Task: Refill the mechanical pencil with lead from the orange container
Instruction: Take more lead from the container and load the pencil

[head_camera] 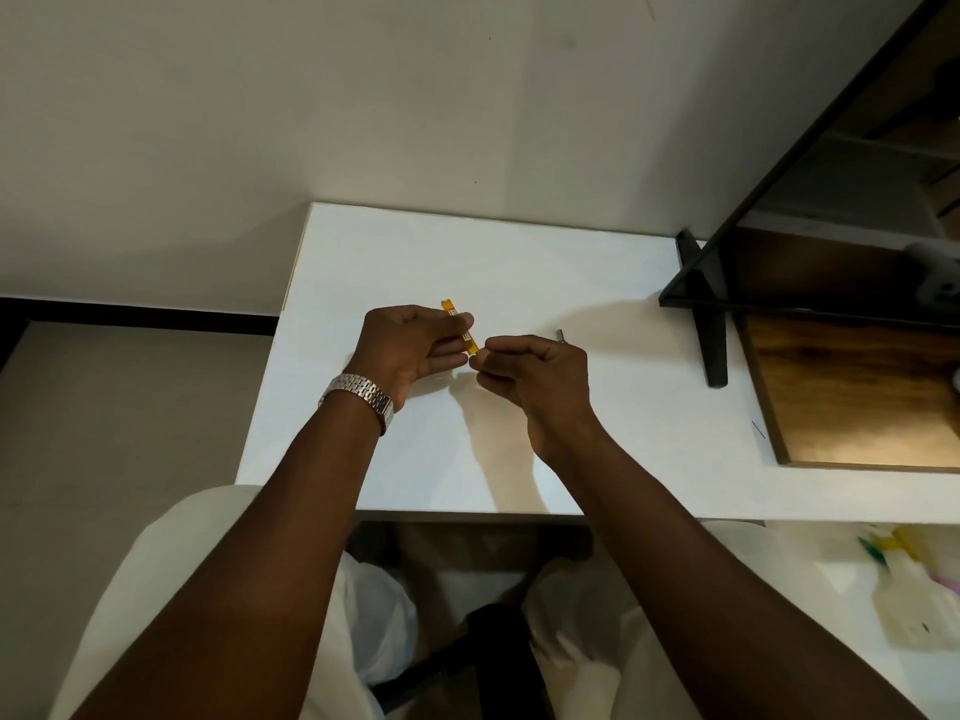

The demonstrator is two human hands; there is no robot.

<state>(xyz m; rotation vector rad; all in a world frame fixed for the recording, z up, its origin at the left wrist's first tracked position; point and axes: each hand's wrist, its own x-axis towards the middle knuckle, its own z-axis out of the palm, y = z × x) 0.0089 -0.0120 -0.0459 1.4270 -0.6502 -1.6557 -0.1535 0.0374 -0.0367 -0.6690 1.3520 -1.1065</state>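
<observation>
Two hands meet over the middle of the white counter (519,262). The left hand (410,350) holds the orange container (460,327) between thumb and fingers. At its 3 o'clock, the right hand (535,376) is closed, fingertips pinched at the container's near end. A small grey tip (560,336), perhaps the pencil, shows behind this fist.

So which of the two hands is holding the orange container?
The left hand, the one with the metal wristwatch, grips the slim orange plastic container.

White table (519,262), black stand (709,324), wristwatch (361,394)
</observation>
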